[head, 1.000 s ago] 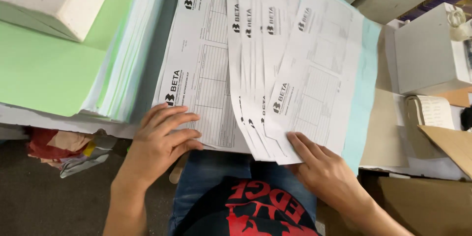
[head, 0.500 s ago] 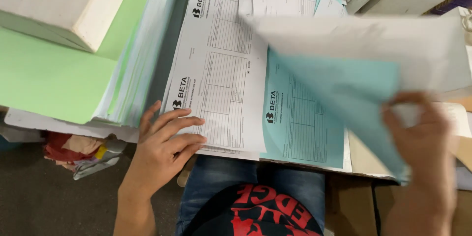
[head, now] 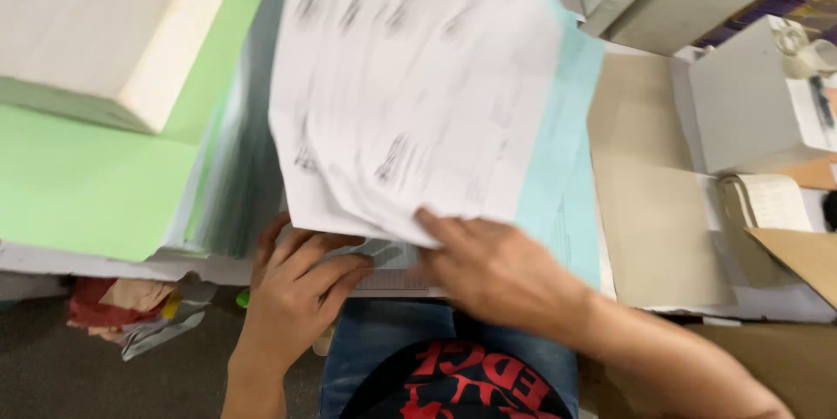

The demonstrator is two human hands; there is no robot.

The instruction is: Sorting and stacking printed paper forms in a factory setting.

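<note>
The right hand is gripping a blurred sheaf of white forms, thumb clamped on top. The left hand is lying beside it, fingers spread flat under the sheaf's edge. Green paper stack is lying left of the fingers.

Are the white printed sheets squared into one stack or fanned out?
Fanned out: the white printed sheets overlap with staggered edges under the right hand.

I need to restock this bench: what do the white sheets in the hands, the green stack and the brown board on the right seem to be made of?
White sheets: thin printed paper, matte; they bend and fan under the right hand. The left hand presses the pile's lower edge.
Green stack: matte coloured paper, many thin edges visible.
Brown board: probably cardboard or kraft board, flat and dull.
</note>
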